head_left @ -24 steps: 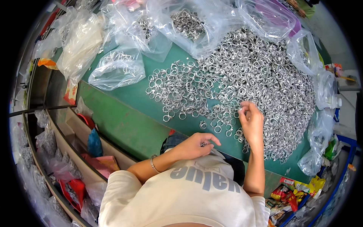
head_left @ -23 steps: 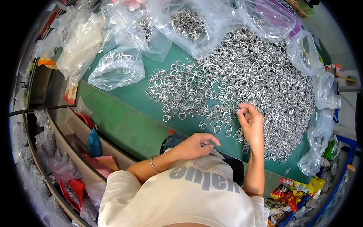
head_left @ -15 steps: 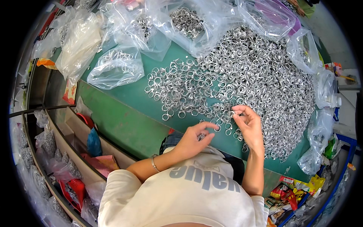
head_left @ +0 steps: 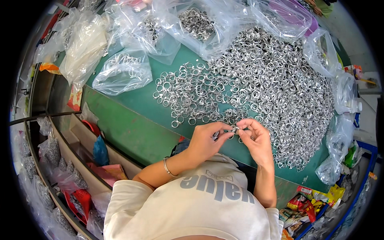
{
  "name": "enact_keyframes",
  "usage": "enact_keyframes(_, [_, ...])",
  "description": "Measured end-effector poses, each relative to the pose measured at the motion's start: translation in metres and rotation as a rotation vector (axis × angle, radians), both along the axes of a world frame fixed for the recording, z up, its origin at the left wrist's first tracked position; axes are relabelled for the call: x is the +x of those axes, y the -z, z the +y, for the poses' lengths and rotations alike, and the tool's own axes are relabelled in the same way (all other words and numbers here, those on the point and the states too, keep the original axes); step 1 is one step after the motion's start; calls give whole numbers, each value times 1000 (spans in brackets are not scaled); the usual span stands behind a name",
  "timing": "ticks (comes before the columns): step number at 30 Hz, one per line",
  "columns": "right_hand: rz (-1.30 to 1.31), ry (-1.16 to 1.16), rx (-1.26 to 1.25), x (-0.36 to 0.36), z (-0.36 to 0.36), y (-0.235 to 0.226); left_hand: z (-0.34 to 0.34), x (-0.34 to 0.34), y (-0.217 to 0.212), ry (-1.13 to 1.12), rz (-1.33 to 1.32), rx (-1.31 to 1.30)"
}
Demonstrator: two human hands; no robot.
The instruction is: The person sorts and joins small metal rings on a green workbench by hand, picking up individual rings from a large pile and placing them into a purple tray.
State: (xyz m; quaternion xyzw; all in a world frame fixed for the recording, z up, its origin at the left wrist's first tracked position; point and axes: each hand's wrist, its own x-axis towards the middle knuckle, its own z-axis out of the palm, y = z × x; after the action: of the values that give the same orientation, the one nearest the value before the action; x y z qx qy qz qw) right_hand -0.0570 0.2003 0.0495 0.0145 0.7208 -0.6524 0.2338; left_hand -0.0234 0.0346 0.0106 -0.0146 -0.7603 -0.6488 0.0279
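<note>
The left hand (head_left: 204, 141) and the right hand (head_left: 258, 143) meet fingertip to fingertip, both pinching a small metal ring (head_left: 235, 130) — thin, round and shiny — just above the near edge of the smooth green tabletop (head_left: 154, 108). More metal shows in the curl of the left fingers, too small to make out. Just beyond lies a loose scatter of rings (head_left: 190, 94), flat and overlapping; to its right spreads a dense, glittering heap (head_left: 292, 92). Crinkled, see-through plastic bags (head_left: 120, 85) line the far side.
</note>
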Motion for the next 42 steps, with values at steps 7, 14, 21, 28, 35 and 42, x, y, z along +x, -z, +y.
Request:
enact_keyframes(7, [216,32,116,11,-6,-6,-8,-5,-7,-3,52,31])
enact_keyframes(14, [721,103,407,23,-25,-8,-13,-1,-6,242,-611,723])
enact_keyframes(21, [597,68,357,25,-23,-6,-7,1,-1,117,-617,968])
enact_keyframes(28, [279,58,27,14,-9,-4,-15,-2,-9,182,-315,379])
enact_keyframes(35, [220,21,-58,10,-13,-6,-27,-7,-24,307,-549,471])
enact_keyframes(42, [259,54,-96,17,-15,-7,-33,-7,-18,427,-736,871])
